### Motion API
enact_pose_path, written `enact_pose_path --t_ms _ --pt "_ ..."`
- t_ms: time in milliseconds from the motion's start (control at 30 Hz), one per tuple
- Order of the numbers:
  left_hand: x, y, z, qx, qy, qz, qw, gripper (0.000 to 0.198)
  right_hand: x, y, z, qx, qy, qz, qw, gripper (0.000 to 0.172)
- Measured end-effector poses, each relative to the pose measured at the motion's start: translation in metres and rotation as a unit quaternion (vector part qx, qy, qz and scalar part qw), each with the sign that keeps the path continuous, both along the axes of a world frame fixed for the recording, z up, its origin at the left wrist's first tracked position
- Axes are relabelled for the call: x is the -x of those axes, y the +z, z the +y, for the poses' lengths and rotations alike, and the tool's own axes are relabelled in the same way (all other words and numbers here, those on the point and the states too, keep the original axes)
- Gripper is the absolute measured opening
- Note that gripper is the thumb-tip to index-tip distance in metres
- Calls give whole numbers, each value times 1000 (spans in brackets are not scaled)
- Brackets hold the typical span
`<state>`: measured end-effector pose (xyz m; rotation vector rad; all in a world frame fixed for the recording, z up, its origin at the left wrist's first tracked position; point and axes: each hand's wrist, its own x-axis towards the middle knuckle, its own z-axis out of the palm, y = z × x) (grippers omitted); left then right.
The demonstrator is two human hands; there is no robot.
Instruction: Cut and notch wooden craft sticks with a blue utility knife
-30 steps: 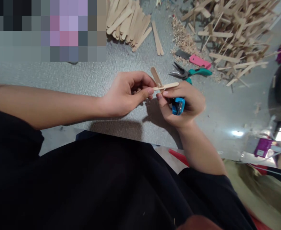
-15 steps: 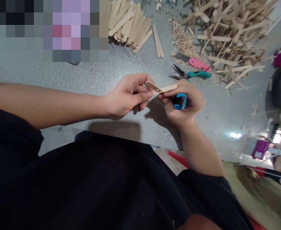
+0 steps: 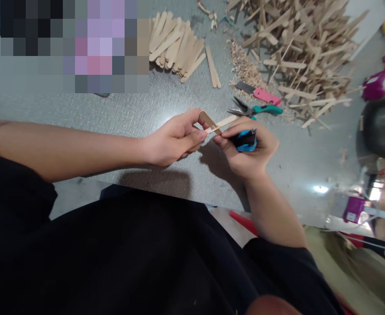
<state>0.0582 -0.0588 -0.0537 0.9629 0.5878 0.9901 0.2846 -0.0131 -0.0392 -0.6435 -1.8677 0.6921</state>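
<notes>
Two wooden craft sticks [image 3: 223, 124] cross each other in an X, held above the table between my hands. My left hand [image 3: 175, 139] is closed, its thumb and fingers pinching the left part of the crossed sticks. Around a blue and black tool [image 3: 246, 140], whose kind I cannot make out, my right hand [image 3: 253, 148] is curled. Its thumb and fingertip also touch the lower right end of one stick. Just beyond the right hand lie long-nose pliers [image 3: 256, 109] with teal handles and a pink-handled blade [image 3: 259, 93].
A row of craft sticks [image 3: 175, 46] lies at the back, with a pair of sticks [image 3: 213, 68] beside it. Wood shavings [image 3: 246, 63] border a large heap of crossed sticks [image 3: 297, 48] at the back right. A dark round object [image 3: 383, 127] stands at the right edge.
The crossed sticks have turned to a wider X, and my right fingertips now touch one stick's lower end. The blue and black tool has tilted in my right hand. The view has shifted slightly.
</notes>
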Motion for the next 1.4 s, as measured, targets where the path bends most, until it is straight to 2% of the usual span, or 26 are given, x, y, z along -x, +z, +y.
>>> enact_pose_path --t_ms 100,267,400,533,733,967,1233,1400 --pt "0 1 0 -10 -10 0 1000 36 -1 3 -2 21 0 -10 1000 23" --pt "1 3 1 -17 -21 -5 1000 26 -2 3 -3 39 -22 -37 998 29" --pt "2 3 -1 -15 -32 0 999 25 -2 6 -4 51 9 -40 998 17" --pt "3 -1 -3 -18 -34 12 999 22 -4 9 -5 62 22 -47 997 21" --pt "4 -1 -5 -15 -13 99 995 19 -7 10 -2 85 17 -64 994 24" --pt "3 2 -3 -10 37 112 993 13 -6 12 -2 88 29 -88 992 22" --pt "3 6 -3 33 41 124 991 18 -7 12 -2 106 27 -112 988 16" --pt "4 4 -4 28 36 111 993 27 -8 10 0 114 19 -111 987 10"
